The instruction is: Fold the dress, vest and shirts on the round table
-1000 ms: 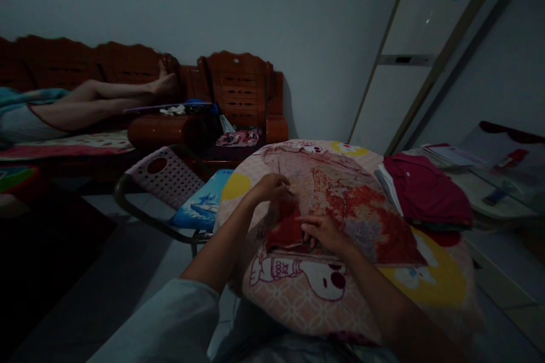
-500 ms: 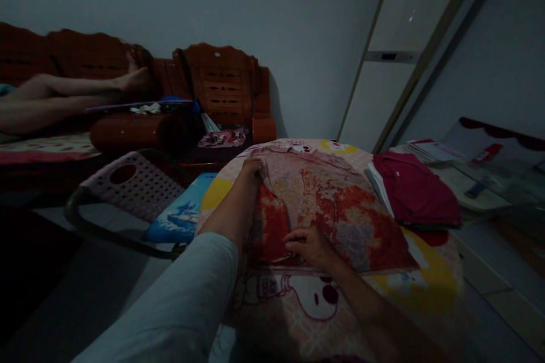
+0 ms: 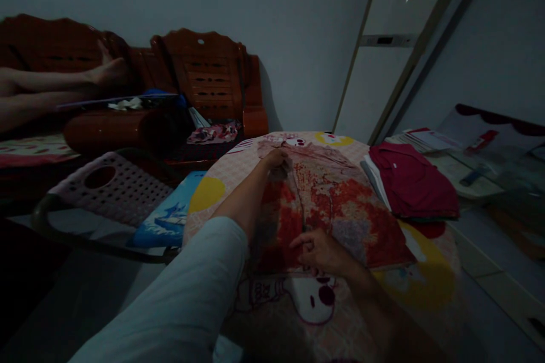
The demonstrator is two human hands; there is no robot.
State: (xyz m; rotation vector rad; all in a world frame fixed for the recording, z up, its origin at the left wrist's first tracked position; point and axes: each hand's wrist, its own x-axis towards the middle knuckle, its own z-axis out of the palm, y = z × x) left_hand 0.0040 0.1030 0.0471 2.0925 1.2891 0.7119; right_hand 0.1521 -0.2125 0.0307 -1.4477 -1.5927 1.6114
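Note:
A thin garment [image 3: 353, 210] patterned in red, orange and grey lies spread on a round table [image 3: 340, 340] with a cartoon-print cloth. Its left part is folded inward, and the fold's edge runs between my hands. At the far end, my left hand [image 3: 276, 160] has its fingers closed on the garment's edge. Nearer to me, my right hand [image 3: 321, 250] holds the same edge close to the hem, index finger stretched out and the other fingers curled. My left forearm hides some of the garment's left side.
A stack of folded clothes [image 3: 413, 181], dark red on top, sits at the table's right. Left of the table stands a woven-back chair [image 3: 128, 187] with a blue cushion [image 3: 174, 215]. Behind are a wooden sofa [image 3: 204, 74] and another person's legs [image 3: 55, 91]. Papers [image 3: 430, 139] lie at right.
My left hand has moved to the right, bringing the garment's edge inward. My right hand has shifted slightly right with the edge. The view has turned a little to the right.

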